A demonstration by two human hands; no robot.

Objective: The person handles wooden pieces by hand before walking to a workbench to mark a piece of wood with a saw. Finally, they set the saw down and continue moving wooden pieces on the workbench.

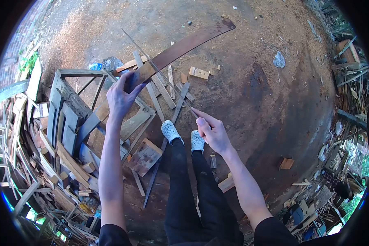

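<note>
- up at twelve o'clock from the feet, a long rusty saw blade (180, 49) is held off the ground, slanting up toward one o'clock, likely so its edge is free to be worked.
- across it lies a thin metal rod (160, 71), probably a file, running from the right hand toward eleven o'clock; it crosses the blade near the left hand.
- left hand (121, 96) has its fingers wrapped shut around the blade's lower end, arm stretched straight out to steady it.
- right hand (212, 133) pinches the rod's near end, fingers closed on it, elbow bent in at five o'clock.
- white shoes (182, 135) stand on bare dirt (254, 94) below the blade.
- a heap of scrap wood (61, 135) crowds nine o'clock, within easy reach.
</note>
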